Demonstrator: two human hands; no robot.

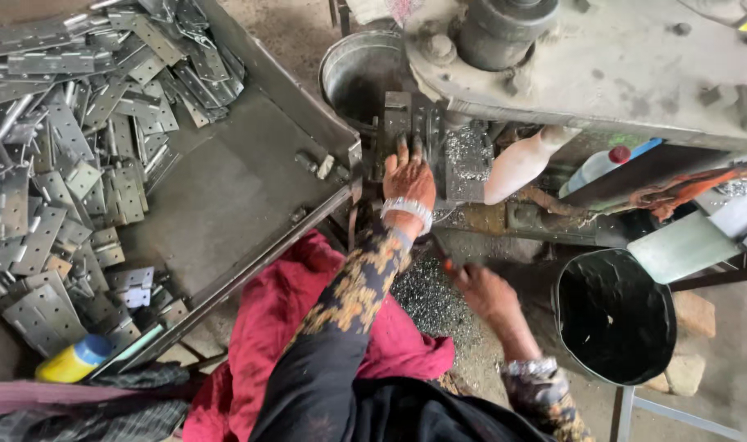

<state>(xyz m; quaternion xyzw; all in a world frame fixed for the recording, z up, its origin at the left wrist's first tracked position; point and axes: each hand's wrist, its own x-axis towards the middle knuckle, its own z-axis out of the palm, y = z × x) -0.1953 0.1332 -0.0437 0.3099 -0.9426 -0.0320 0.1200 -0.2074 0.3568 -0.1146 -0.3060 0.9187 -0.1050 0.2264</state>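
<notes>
Workshop | left hand [408, 178] on press die [412, 123] | hinges [58, 180] in tray [234, 196]

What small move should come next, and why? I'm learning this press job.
Probably draw the left hand back from the die: its fingers rest on it under the press, while the right hand hovers low over metal chips.

Both arms wear black sleeves printed with a gold-brown floral pattern. The left hand [409, 180] carries a silver-white bangle [407, 209] at the wrist; the right hand [489, 296] carries a similar silver bangle [530, 367]. Crimson red cloth [275, 327] covers the lap.
</notes>
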